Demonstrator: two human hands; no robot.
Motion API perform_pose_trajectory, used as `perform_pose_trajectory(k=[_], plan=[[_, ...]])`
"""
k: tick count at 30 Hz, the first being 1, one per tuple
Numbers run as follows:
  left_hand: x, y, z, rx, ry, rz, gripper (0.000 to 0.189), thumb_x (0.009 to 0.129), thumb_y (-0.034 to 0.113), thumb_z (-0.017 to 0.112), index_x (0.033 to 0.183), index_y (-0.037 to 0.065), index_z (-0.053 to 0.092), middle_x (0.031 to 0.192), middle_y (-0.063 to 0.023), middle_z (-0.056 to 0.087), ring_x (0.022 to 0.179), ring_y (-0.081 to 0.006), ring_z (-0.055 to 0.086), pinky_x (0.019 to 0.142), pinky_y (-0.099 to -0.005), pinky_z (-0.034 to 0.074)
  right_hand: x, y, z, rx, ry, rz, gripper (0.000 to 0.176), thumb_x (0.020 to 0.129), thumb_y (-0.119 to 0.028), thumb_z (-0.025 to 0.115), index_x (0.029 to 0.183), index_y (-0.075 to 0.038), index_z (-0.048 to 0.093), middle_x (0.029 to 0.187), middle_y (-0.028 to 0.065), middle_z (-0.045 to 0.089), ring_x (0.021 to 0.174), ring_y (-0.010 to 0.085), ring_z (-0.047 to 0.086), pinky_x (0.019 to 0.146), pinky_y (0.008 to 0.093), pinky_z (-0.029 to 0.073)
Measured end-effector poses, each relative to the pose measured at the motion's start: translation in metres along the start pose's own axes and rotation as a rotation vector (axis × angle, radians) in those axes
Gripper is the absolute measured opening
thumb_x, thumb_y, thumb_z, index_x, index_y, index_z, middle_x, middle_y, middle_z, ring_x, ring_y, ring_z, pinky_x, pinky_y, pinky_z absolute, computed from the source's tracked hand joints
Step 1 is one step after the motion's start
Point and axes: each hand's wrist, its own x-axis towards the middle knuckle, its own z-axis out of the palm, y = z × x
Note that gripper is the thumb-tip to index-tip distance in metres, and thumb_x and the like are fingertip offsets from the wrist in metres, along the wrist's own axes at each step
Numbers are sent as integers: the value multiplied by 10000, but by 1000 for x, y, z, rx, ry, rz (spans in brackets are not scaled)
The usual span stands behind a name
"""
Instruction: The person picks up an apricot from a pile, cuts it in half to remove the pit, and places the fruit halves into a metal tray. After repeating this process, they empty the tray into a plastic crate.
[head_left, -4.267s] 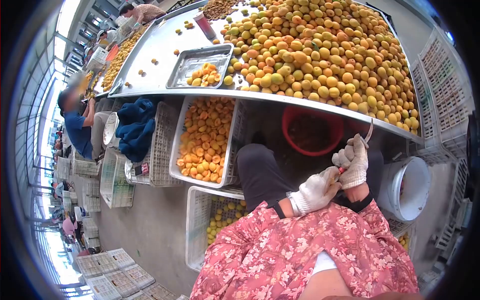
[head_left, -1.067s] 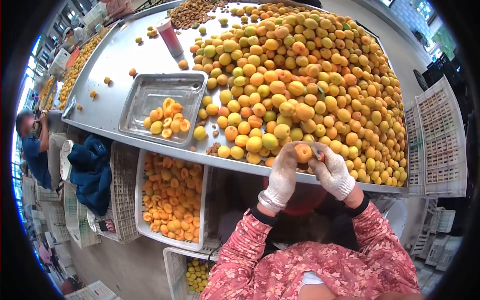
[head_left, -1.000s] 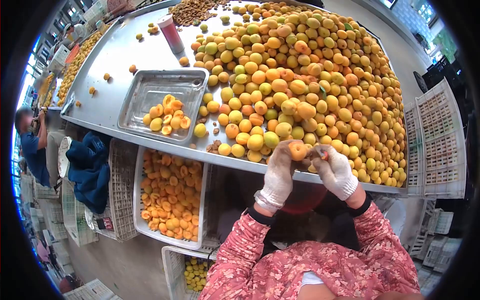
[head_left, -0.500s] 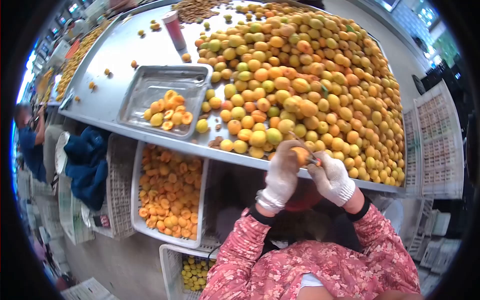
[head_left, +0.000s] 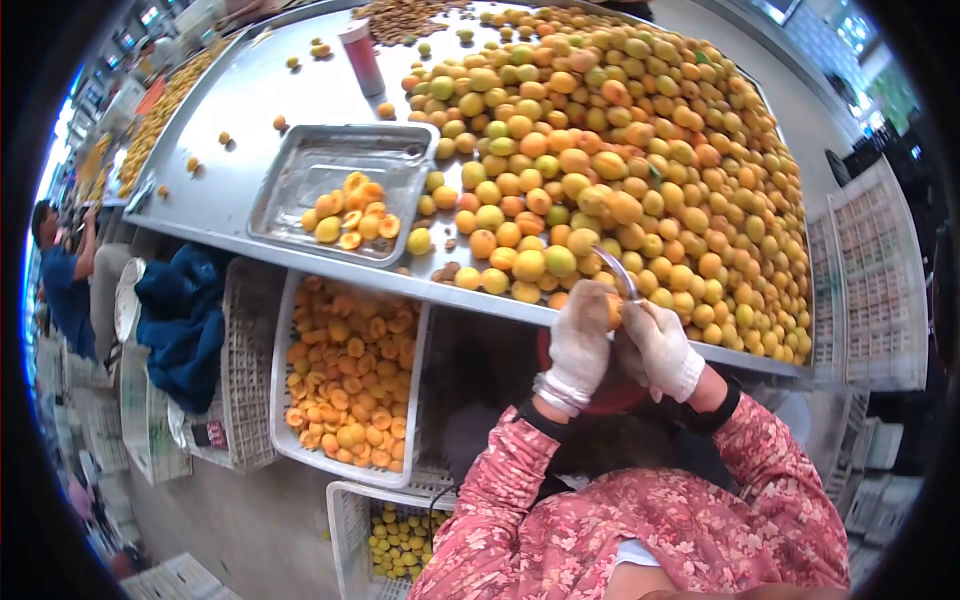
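In the head view, my gloved left hand (head_left: 578, 342) is closed around an apricot (head_left: 614, 311) at the table's front edge. Only a sliver of the fruit shows past the fingers. Beside it, my gloved right hand (head_left: 657, 347) grips a small knife with a curved blade (head_left: 620, 270). The blade points up and away over the fruit; its handle is hidden in the fist. A heap of whole apricots (head_left: 600, 160) lies just beyond both hands. To the left, a shallow metal tray (head_left: 305, 175) holds several cut apricots (head_left: 352, 212).
Below the table edge stands a white crate (head_left: 279, 390) of apricot halves, with another crate (head_left: 340, 530) of greener fruit nearer me. A red and white cup (head_left: 363, 62) stands on the metal table (head_left: 215, 185). A person (head_left: 70, 275) sits at far left.
The knife has turned in my right hand, so its curved blade now points upward. My left hand has shifted slightly right and still holds the apricot. The camera view has moved a little.
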Motion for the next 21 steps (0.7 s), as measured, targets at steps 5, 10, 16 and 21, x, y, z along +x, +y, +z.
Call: perform_pose_trajectory(k=[5, 10, 16, 21], plan=[[-1, 3, 6, -28, -8, -21, 515, 1051, 487, 343, 1025, 37, 592, 906, -46, 605, 855, -153, 584, 785, -289, 481, -18, 16, -21, 508, -405, 145, 523, 1012, -535, 398, 840, -56, 520, 467, -8, 384, 315, 112, 340, 300, 257, 272], [3, 4, 9, -599, -33, -331, 623, 1013, 608, 276, 1115, 58, 551, 986, -35, 587, 865, -166, 597, 820, -318, 502, -17, 35, -16, 122, -62, -106, 275, 1015, -248, 463, 903, -20, 568, 588, 41, 524, 409, 152, 459, 393, 269, 385], [4, -4, 13, -598, -12, -279, 661, 973, 653, 329, 1134, 47, 536, 968, -57, 581, 821, -179, 589, 785, -333, 504, -17, 43, -18, -345, 16, -331, 166, 969, -177, 560, 994, -13, 574, 682, 97, 601, 593, 181, 580, 567, 321, 451], [4, 2, 15, -591, -4, -278, 651, 970, 654, 349, 1140, 53, 531, 959, -57, 580, 814, -172, 584, 779, -328, 504, -13, 43, -16, -496, 67, -442, 182, 959, -189, 578, 985, -9, 569, 749, 181, 644, 685, 347, 663, 603, 390, 491]])
